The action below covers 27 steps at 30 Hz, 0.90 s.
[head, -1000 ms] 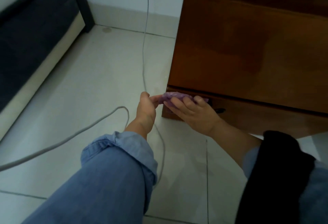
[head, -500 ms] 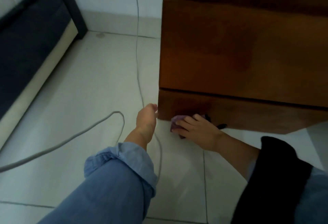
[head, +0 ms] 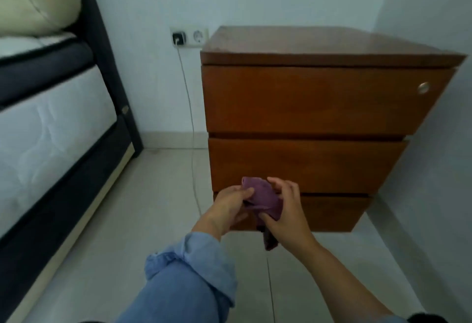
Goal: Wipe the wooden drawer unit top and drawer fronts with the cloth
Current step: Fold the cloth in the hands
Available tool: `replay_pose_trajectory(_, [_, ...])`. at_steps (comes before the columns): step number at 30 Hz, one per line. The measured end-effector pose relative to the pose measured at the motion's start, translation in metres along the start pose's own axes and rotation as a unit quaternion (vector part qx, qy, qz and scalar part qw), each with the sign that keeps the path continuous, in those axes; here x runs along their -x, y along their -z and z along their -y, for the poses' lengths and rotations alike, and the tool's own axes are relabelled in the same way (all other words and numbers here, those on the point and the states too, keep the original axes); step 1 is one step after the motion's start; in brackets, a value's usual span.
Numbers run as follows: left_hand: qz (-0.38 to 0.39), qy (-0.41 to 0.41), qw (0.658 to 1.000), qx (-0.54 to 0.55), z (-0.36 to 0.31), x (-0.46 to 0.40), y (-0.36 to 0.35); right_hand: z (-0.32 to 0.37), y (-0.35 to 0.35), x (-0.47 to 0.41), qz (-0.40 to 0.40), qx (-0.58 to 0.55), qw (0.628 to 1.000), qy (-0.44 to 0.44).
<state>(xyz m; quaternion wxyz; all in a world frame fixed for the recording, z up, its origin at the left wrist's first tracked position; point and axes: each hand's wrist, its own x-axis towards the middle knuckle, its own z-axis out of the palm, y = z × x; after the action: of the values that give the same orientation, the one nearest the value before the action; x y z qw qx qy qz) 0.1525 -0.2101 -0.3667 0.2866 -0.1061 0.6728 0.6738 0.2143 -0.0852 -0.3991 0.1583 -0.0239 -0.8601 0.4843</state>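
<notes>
The wooden drawer unit (head: pixel 319 103) stands against the wall with three drawer fronts facing me and a bare brown top. A round metal lock sits at the top drawer's right end. Both hands hold a purple cloth (head: pixel 263 198) in the air in front of the lowest drawer front. My left hand (head: pixel 228 206) pinches the cloth's left side. On the right side, my right hand (head: pixel 287 210) grips it, with a corner of cloth hanging below the hand.
A bed (head: pixel 51 128) with a dark frame and white mattress fills the left. A grey cable (head: pixel 190 123) runs from a wall socket (head: pixel 189 37) down to the pale tiled floor (head: pixel 143 220) beside the unit. A wall stands close on the right.
My view has risen from the unit's base to its whole front. My right hand left the bottom drawer front with the cloth, and my left hand now holds the cloth too.
</notes>
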Motion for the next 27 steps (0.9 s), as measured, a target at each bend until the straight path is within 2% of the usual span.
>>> replay_pose_trajectory(4, [-0.008,-0.1,0.994,-0.052,-0.047,0.041,-0.006,0.048,0.042,0.001,0.046,-0.131,0.986,-0.088])
replay_pose_trajectory(7, [-0.038,-0.164,0.982,-0.089,-0.078,0.068,-0.015,0.075,0.064,0.0,0.042,-0.186,0.976,-0.104])
replay_pose_trajectory(10, [-0.062,-0.238,0.96,-0.134,-0.105,0.088,-0.026,0.102,0.079,-0.003,0.053,-0.276,0.949,-0.14])
replay_pose_trajectory(13, [-0.086,-0.327,0.918,-0.208,-0.132,0.112,-0.033,0.12,0.092,-0.007,0.044,-0.223,0.965,-0.134])
replay_pose_trajectory(15, [-0.097,-0.353,0.905,-0.218,-0.149,0.123,-0.035,0.124,0.101,-0.009,0.03,-0.179,0.972,-0.147])
replay_pose_trajectory(18, [-0.098,-0.33,0.921,-0.183,-0.172,0.134,-0.03,0.127,0.124,-0.013,0.041,-0.17,0.964,-0.199])
replay_pose_trajectory(23, [-0.036,-0.165,0.98,-0.104,-0.186,0.144,-0.016,0.142,0.165,-0.027,0.04,-0.368,0.904,-0.215])
replay_pose_trajectory(27, [0.007,-0.119,0.99,-0.071,-0.185,0.141,-0.014,0.164,0.18,-0.039,0.036,-0.336,0.907,-0.251])
